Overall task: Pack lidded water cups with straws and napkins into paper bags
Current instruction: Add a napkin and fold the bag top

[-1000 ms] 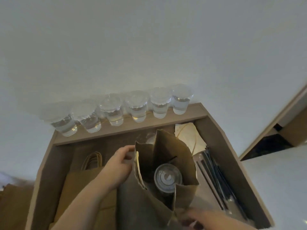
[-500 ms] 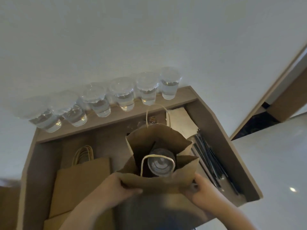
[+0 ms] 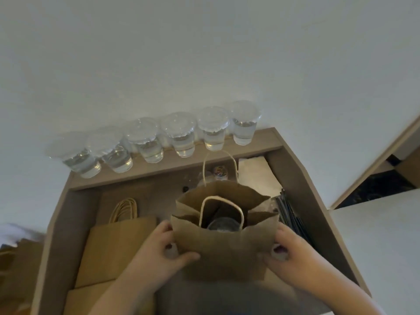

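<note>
Along the back ledge, from the left, six lidded water cups (image 3: 181,137) wait in a row, still unpacked. Below them, at the left of the brown tray (image 3: 68,223), spare paper bags (image 3: 118,248) lie flat in a stack.

Your left hand (image 3: 159,248) has its grip on the left edge of the open paper bag (image 3: 223,248): the thumb presses the near face and the fingers wrap round the side. The bag stands upright in the middle of the tray, and one lidded cup (image 3: 221,225) sits upright at its bottom, its lid just visible under the near handle (image 3: 221,210), which has flopped across the mouth. The inside is dark, so you cannot tell whether a straw or napkin is in there.

The napkins (image 3: 256,176) lie behind the bag to its right, and the black straws (image 3: 291,214) run along the tray's right side, just beside the bag. Your right hand (image 3: 293,253) mirrors the left, its grip clamped on the bag's right edge.

You seem to be at the step of steadying or shifting a loaded bag. Next, probably check for straw and napkin; if missing, free your right hand and reach for them. Keep the bag level, and flick the handle clear of the opening first.
</note>
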The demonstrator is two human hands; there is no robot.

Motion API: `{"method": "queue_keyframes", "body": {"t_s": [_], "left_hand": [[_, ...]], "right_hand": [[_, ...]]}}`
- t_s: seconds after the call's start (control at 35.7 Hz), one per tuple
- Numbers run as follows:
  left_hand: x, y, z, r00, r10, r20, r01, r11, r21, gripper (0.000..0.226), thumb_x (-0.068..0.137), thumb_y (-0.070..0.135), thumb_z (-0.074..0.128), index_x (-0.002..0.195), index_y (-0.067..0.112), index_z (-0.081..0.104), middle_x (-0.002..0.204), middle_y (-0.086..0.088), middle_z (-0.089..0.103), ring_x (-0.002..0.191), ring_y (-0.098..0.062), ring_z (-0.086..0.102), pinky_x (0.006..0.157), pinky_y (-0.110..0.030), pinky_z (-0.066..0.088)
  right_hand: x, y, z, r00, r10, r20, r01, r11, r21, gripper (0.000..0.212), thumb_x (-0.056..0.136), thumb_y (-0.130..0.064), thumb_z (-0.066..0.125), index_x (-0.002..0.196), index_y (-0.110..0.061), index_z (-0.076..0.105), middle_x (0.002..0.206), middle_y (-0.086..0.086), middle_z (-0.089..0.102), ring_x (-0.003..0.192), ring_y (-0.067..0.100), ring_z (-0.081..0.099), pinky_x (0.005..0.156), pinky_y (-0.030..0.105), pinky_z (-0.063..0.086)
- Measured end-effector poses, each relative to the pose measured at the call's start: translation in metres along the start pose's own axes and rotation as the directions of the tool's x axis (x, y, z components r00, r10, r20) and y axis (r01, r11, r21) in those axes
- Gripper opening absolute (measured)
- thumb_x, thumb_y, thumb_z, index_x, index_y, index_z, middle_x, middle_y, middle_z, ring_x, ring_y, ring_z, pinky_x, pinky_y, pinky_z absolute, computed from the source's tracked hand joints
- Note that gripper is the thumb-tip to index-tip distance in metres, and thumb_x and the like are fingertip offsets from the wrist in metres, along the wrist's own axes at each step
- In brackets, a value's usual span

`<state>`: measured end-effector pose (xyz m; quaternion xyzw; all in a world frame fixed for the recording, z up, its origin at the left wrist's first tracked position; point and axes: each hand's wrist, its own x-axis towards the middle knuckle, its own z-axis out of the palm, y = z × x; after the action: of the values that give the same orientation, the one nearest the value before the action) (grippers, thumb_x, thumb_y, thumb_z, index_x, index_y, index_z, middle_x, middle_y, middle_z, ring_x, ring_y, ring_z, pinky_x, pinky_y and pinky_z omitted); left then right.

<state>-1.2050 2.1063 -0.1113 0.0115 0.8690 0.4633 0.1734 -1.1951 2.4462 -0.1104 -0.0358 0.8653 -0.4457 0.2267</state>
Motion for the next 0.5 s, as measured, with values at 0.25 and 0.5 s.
{"method": "queue_keyframes", "body": {"t_s": [0.25, 0.5], "left_hand": [[0.007, 0.002, -0.002, 0.982, 0.039, -0.187, -0.074, 0.98, -0.184, 0.087, 0.043, 0.058, 0.105, 0.115, 0.044, 0.059, 0.122, 0.007, 0.069, 0.115, -0.016, 0.068, 0.093, -0.033, 0.056], [0.016, 0.037, 0.009, 0.99, 0.099, -0.102, -0.13, 0.927, -0.353, 0.069, 0.062, 0.043, 0.102, 0.121, 0.021, 0.074, 0.108, -0.014, 0.077, 0.106, -0.033, 0.073, 0.1, -0.06, 0.056]], "right_hand": [[0.028, -0.017, -0.031, 0.999, -0.026, -0.046, 0.028, 0.998, 0.051, 0.116, 0.052, -0.073, 0.091, 0.145, -0.066, 0.023, 0.143, -0.022, 0.056, 0.138, 0.006, 0.052, 0.122, 0.037, 0.04], [0.051, -0.016, -0.026, 0.972, -0.223, 0.069, 0.193, 0.935, 0.299, 0.02, 0.096, -0.026, 0.08, 0.11, -0.04, 0.08, 0.113, -0.006, 0.077, 0.111, 0.014, 0.073, 0.093, 0.026, 0.059]]}}
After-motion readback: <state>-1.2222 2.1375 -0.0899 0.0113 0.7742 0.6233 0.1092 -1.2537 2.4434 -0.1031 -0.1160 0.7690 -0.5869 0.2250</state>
